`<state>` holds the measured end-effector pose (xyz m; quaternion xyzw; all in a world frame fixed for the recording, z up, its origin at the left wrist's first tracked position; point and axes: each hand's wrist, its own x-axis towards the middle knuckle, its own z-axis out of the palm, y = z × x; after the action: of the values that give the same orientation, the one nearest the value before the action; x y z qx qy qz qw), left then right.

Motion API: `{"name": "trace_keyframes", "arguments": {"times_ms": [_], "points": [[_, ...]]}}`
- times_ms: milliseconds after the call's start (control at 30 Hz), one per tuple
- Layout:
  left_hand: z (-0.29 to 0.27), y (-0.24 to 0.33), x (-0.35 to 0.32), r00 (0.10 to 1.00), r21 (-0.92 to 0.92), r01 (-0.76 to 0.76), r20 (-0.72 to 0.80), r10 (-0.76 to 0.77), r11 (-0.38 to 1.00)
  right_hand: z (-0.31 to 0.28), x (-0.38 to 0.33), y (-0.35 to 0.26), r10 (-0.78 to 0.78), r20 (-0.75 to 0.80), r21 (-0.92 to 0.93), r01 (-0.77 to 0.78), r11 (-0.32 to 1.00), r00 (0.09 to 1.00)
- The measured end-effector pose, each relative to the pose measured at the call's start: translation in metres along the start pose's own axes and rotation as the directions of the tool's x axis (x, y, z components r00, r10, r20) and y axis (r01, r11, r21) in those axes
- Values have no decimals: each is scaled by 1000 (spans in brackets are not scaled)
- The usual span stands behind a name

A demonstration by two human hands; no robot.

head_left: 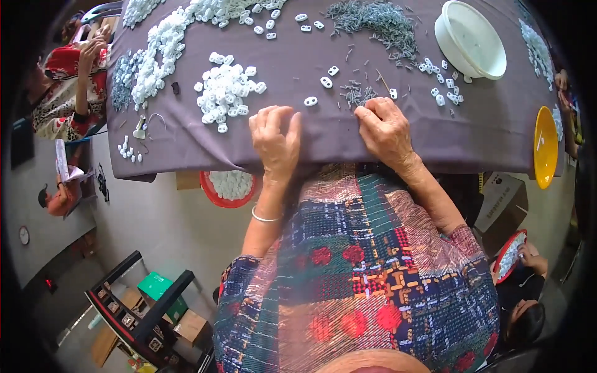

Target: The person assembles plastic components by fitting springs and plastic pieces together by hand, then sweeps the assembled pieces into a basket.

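My left hand [274,140] is raised over the table's near edge, its fingers curved and its thumb apart, with nothing visible in it. A heap of small white two-holed plastic pieces [227,92] lies just beyond it. To the right, my right hand [387,132] is closed in a pinch; whatever its fingertips hold is hidden. A little pile of grey pins [359,94] lies right by those fingertips. Between the hands, farther off, sits a single white piece [311,101]. Beyond my right hand lie a thin brown stick [382,78] and another white piece [393,94].
A larger grey pin heap [379,28] and a white basin [471,40] stand farther back. More white pieces [163,53] spread at the left. A yellow plate [545,148] rests at the right edge. A red basin [228,188] sits below the table. Other people are around.
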<state>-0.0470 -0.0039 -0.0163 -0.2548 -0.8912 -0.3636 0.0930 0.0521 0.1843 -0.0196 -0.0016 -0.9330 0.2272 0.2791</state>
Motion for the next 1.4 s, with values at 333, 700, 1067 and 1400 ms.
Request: {"name": "trace_keyframes", "arguments": {"times_ms": [333,700,1067,1400], "points": [[16,7,18,999,-27,-43,-7,43,999,-6,2,5,110,-37,94,-106,990,993],[25,4,12,981,-86,-190,-61,185,978,12,47,16,92,-53,48,-90,995,994],[27,6,13,971,-63,-227,-86,222,972,34,77,19,194,227,-87,-178,980,954],[22,7,13,981,-74,-191,-27,190,979,36,80,20,148,301,-174,-99,980,942]]}}
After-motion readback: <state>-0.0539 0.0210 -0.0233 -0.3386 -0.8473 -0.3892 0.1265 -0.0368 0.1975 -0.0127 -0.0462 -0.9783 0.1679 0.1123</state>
